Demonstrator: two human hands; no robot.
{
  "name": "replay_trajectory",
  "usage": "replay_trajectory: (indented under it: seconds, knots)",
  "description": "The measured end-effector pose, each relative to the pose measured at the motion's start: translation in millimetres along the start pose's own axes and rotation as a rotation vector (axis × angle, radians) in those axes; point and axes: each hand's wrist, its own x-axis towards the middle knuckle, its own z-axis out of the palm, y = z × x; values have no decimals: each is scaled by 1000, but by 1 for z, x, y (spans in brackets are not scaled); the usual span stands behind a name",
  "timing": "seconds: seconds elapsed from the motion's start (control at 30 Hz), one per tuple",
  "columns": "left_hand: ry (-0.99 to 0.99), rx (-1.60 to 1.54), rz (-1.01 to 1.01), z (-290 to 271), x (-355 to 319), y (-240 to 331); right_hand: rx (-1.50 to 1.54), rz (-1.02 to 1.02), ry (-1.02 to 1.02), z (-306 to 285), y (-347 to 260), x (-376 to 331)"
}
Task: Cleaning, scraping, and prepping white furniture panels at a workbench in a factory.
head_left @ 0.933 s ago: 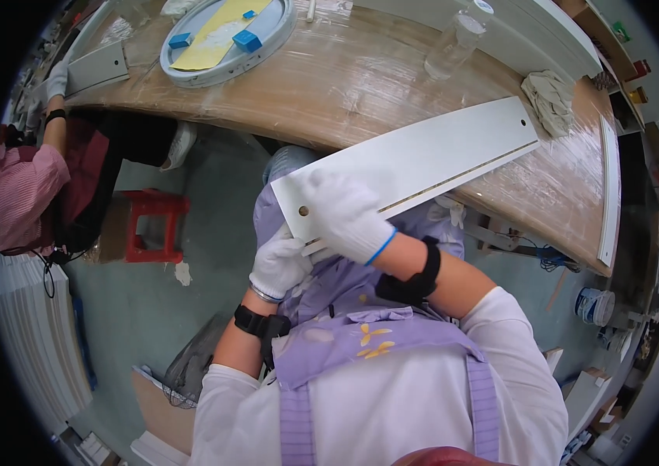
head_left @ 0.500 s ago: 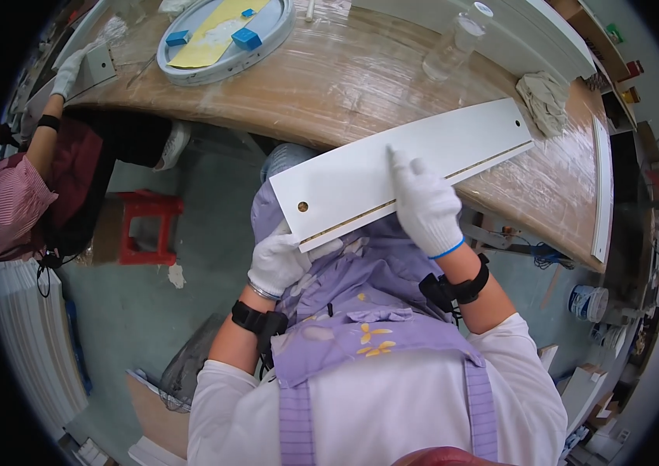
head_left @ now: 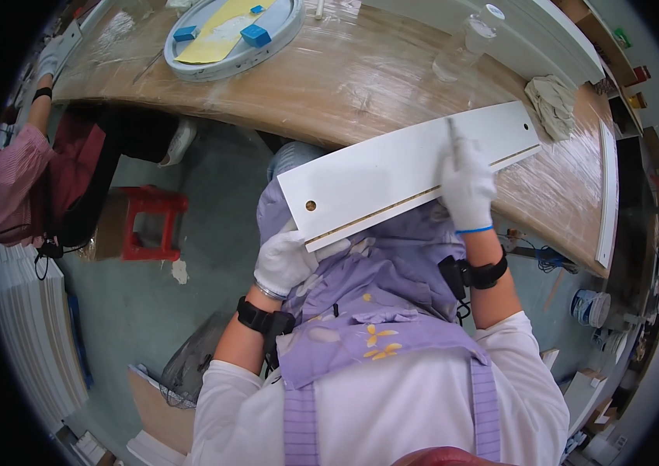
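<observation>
A long white board (head_left: 376,172) with a round hole near each end and a brown groove along its near edge lies slantwise, from over my lap to the table. My left hand (head_left: 286,260), in a white glove, grips its near left corner; the thumb is by the edge and the fingers go underneath. Over the board's right half is my gloved right hand (head_left: 467,180), its index finger stretched out with a greyish tip at the white surface. Motion blurs that hand, and its other fingers are partly hidden. I see nothing held in it.
The film-covered table (head_left: 306,97) carries a round grey lid (head_left: 298,31) with yellow sandpaper and blue blocks, a clear bottle (head_left: 461,46) and a crumpled cloth (head_left: 553,107). A red stool (head_left: 151,225) stands on the floor at left, near another seated person (head_left: 26,179).
My right hand has slid rightward along the board, from its middle toward the right end. My left hand keeps its grip. At far left, the other person's hand and board have moved away.
</observation>
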Motion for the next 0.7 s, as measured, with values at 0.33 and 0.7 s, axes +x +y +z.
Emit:
replay_trajectory:
  seconds: [0.33, 0.7]
  knots:
    - [-2, -79, 39, 11, 10, -8, -190, -506, -192, 52, -120, -46]
    - [134, 55, -15, 5, 5, -2, 204, -83, -153, -5, -46, -3]
